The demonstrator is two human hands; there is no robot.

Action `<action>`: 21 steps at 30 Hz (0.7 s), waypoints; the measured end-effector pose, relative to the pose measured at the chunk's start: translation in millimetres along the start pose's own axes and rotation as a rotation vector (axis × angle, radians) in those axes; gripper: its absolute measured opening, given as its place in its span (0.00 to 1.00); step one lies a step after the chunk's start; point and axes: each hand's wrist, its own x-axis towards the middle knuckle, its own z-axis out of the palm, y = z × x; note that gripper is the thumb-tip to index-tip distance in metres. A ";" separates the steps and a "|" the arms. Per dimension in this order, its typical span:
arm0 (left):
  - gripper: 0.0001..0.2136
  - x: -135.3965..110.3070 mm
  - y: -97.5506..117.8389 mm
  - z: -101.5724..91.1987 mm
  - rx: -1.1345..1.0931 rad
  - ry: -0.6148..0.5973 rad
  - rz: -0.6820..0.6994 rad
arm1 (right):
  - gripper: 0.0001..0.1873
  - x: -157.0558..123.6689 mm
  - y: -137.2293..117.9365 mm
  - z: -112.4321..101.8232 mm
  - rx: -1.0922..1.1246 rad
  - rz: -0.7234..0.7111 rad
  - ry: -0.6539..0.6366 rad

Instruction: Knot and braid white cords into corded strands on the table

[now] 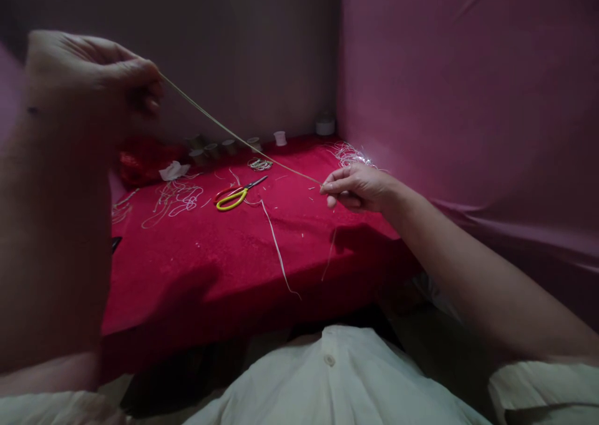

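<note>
A pale string [234, 135] is stretched taut between my two hands. My left hand [93, 78] is raised high at the upper left, its fingers pinched on one end. Lower, over the right part of the red cloth-covered table [196, 256], my right hand [358, 186] pinches the other end. Loose tails of string hang below the right hand, and another one [276, 244] trails across the cloth toward the table's front edge.
Scissors with yellow and red handles [238, 194] lie mid-table. Loose white threads [173, 200] lie at the left, a tangle [349, 155] at the back right. Several small spools [224, 145] and a white cup [279, 138] line the back edge. Pink fabric walls enclose the table.
</note>
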 end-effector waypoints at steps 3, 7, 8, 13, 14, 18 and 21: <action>0.19 -5.1 4.1 5.1 -0.022 0.009 0.060 | 0.06 -8.7 -13.3 -11.9 -0.026 -0.005 0.101; 0.15 -10.6 15.9 14.2 -0.049 -0.002 -0.087 | 0.05 -15.2 -27.7 -26.6 -0.082 0.000 0.225; 0.14 -11.7 17.8 16.6 -0.062 -0.013 -0.124 | 0.06 -15.7 -31.0 -29.7 -0.113 -0.002 0.250; 0.10 -15.8 3.2 29.8 -0.253 -0.091 -0.173 | 0.11 -14.7 -43.4 -44.4 -0.465 0.061 0.325; 0.08 -18.0 -3.1 33.1 -0.302 -0.127 -0.186 | 0.11 -14.1 -43.3 -48.1 -0.582 0.088 0.335; 0.05 -37.0 -22.5 49.4 -0.358 -0.348 -0.269 | 0.08 -5.1 -33.0 -59.6 -1.186 0.214 0.378; 0.08 -55.7 -25.0 63.2 -0.369 -0.507 -0.361 | 0.07 11.7 -25.9 -46.3 -1.431 0.174 0.529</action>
